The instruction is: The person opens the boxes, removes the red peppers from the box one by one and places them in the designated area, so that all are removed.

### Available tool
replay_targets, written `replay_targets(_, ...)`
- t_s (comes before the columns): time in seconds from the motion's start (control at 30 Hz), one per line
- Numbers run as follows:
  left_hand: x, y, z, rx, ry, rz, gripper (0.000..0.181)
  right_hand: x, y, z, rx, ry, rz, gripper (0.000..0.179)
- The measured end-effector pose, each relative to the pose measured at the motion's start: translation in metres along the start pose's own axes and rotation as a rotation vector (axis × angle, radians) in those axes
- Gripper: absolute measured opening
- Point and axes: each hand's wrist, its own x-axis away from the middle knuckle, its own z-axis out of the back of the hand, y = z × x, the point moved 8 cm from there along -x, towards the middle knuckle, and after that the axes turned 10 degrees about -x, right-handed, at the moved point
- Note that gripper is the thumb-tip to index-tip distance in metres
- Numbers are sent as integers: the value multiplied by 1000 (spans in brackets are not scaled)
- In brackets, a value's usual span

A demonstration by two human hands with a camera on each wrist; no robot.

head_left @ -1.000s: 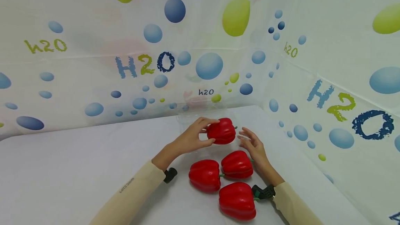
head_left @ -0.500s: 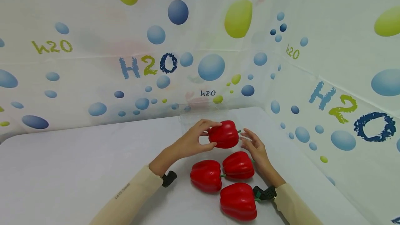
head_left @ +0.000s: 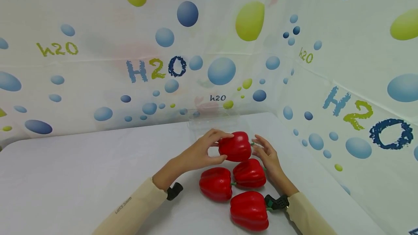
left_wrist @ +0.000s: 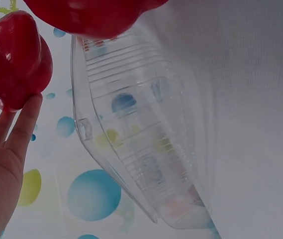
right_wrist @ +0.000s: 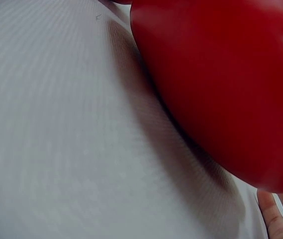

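My left hand [head_left: 204,151] grips a red bell pepper [head_left: 236,148] between thumb and fingers, its green stem pointing right. In the left wrist view, fingers of the left hand [left_wrist: 4,159] hold that bell pepper [left_wrist: 19,59]. At the stem end hovers my right hand [head_left: 269,157], fingers loosely bent and holding nothing; whether a fingertip touches the stem I cannot tell. Three more bell peppers lie nearer: one at left [head_left: 215,184], one just below the held pepper [head_left: 249,174], one in front [head_left: 249,211]. A big bell pepper [right_wrist: 226,84] fills the right wrist view.
Behind the hands stands a clear plastic container [head_left: 213,120], its ribbed wall [left_wrist: 131,119] plainer in the left wrist view. The white table [head_left: 81,177] meets a dotted sheet hung behind [head_left: 98,93] and to the right.
The left hand has brought its bell pepper down and slightly right, toward the peppers on the table. My right hand has barely moved. The head view has shifted slightly.
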Motion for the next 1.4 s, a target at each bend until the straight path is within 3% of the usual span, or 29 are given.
replay_targets(0.77, 16, 15, 3, 44, -4, -26, 68, 0, -1, -1, -17, -19, 43, 54)
replay_targets(1.2, 28, 26, 3, 64, -16, -47, 60, 0, 4, 0, 33, -7, 1, 56)
replay_targets(1.4, 33, 31, 4, 76, -19, -66, 60, 0, -1, -1, -30, -26, 28, 54)
